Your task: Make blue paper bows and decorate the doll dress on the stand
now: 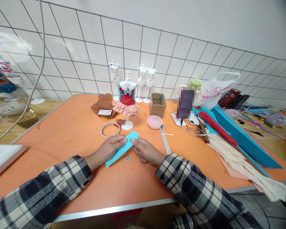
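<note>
Between my two hands is a folded turquoise strip [120, 153], crepe paper by its look, held slantwise just above the table. My left hand [109, 149] pinches its upper left edge, thumb on top. At the strip's far right end, my right hand [146, 150] grips it between thumb and curled fingers. A thin pale line, perhaps thread or wire, crosses the strip near both thumbs. Small turquoise scraps [128, 158] lie below it. Just beyond my hands stands a small white dress form [128, 85] wearing a red bodice, turquoise bow and ruffled peach skirt.
Left of the form lie brown material [102, 104] and a ring of wire [111, 129]. To its right are a cardboard box [158, 106], a pink bowl [154, 122], a grey ruler-like strip [165, 140] and scissors [189, 128]. Paper strips [228, 152] cover the right side.
</note>
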A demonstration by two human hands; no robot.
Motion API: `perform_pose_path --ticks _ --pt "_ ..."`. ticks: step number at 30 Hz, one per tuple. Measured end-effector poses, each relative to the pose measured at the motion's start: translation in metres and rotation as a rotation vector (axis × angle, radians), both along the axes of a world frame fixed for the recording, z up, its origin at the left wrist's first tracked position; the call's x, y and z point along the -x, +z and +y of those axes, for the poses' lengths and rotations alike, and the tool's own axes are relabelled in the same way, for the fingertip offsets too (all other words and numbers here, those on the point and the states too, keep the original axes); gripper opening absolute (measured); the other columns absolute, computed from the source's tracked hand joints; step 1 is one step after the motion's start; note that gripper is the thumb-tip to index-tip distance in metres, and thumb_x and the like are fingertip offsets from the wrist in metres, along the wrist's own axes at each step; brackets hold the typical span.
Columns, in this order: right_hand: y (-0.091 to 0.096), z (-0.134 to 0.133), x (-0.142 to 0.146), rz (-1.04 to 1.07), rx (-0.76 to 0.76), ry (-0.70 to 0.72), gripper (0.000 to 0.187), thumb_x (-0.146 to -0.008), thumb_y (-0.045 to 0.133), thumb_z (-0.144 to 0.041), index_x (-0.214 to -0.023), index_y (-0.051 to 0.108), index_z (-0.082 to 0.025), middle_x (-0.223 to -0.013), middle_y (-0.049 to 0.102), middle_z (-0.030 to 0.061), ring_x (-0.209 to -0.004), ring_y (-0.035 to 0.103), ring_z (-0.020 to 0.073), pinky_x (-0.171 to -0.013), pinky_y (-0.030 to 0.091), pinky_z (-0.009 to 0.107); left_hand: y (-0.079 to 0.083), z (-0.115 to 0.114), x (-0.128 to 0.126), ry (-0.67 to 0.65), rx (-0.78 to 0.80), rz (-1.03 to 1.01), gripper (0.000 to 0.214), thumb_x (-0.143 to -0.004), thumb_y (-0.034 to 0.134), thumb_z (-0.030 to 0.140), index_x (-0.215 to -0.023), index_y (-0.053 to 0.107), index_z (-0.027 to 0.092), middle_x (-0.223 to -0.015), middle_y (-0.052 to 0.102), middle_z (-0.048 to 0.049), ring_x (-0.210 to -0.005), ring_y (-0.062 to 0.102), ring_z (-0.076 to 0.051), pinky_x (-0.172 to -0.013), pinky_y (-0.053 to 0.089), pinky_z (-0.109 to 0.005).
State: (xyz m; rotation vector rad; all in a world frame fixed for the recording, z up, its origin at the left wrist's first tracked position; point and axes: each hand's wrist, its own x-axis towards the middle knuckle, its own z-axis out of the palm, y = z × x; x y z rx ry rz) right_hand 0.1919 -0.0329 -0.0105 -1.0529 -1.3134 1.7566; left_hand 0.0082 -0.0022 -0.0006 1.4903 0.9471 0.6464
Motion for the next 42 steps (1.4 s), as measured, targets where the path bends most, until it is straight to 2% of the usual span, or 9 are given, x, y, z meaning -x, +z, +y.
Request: perform_pose_path --ticks 6,12,20,25,29,36,42 --pt "0.0 0.001 -0.002 0.042 -0.007 0.005 0.042 -0.089 0.044 -0.062 -0.084 0.049 -0.02 -0.052 0.031 -0.0118 -0.034 0.018 0.004 -0.028 0.024 0.015 -0.002 0.004 0.002 0.019 -0.147 0.064 0.041 -0.086 0.052 0.055 -0.084 0.061 0.015 -0.071 0.056 0.0004 -0.062 0.046 -0.013 -0.057 0.038 -0.023" --pt "0.0 0.0 -0.002 0.014 0.016 -0.016 0.042 -0.088 0.046 -0.062 -0.083 0.048 -0.021 -0.052 0.032 -0.0118 -0.034 0.02 0.0038 -0.028 0.024 0.015 -0.003 0.006 0.004 -0.027 -0.21 0.147 0.042 -0.087 0.049 0.056 -0.079 0.059 0.015 -0.067 0.05 0.0027 -0.06 0.042 -0.012 -0.056 0.037 -0.022" --pt "0.004 -0.001 0.0 0.032 0.067 -0.036 0.037 -0.089 0.048 -0.057 -0.079 0.046 -0.021 -0.05 0.03 -0.0119 -0.037 0.017 0.0047 -0.028 0.021 0.014 0.0 0.006 0.0 -0.048 -0.177 0.102 0.041 -0.085 0.05 0.055 -0.077 0.056 0.015 -0.063 0.045 0.0044 -0.057 0.036 -0.01 -0.052 0.033 -0.021" --pt "0.008 -0.004 0.002 0.031 0.108 -0.044 0.034 -0.09 0.05 -0.053 -0.077 0.044 -0.021 -0.049 0.029 -0.0121 -0.037 0.015 0.0048 -0.028 0.019 0.014 0.001 0.005 0.001 -0.068 -0.122 0.067 0.042 -0.083 0.052 0.055 -0.083 0.061 0.014 -0.069 0.053 0.0019 -0.06 0.041 -0.011 -0.055 0.035 -0.022" --pt "0.007 -0.003 0.002 0.022 0.13 -0.052 0.033 -0.091 0.049 -0.051 -0.077 0.044 -0.021 -0.048 0.029 -0.0125 -0.037 0.014 0.005 -0.028 0.018 0.014 0.0 0.005 0.003 -0.074 -0.065 0.052 0.042 -0.082 0.055 0.055 -0.084 0.062 0.014 -0.065 0.051 0.0032 -0.057 0.038 -0.011 -0.052 0.033 -0.021" --pt "0.004 0.001 -0.007 0.061 0.095 0.056 0.035 -0.092 0.045 -0.055 -0.084 0.051 -0.021 -0.05 0.03 -0.0118 -0.036 0.013 0.0047 -0.028 0.02 0.014 -0.003 0.008 0.007 -0.092 -0.007 -0.002 0.039 -0.086 0.054 0.052 -0.086 0.064 0.014 -0.068 0.055 0.0012 -0.057 0.044 -0.01 -0.054 0.036 -0.021" --pt "0.006 0.003 -0.01 0.025 0.081 0.077 0.036 -0.093 0.043 -0.055 -0.084 0.051 -0.021 -0.05 0.027 -0.0116 -0.036 0.014 0.0053 -0.028 0.021 0.015 -0.003 0.009 0.008 -0.067 0.049 -0.01 0.037 -0.085 0.056 0.052 -0.084 0.062 0.015 -0.069 0.057 0.0007 -0.059 0.049 -0.012 -0.055 0.038 -0.022"
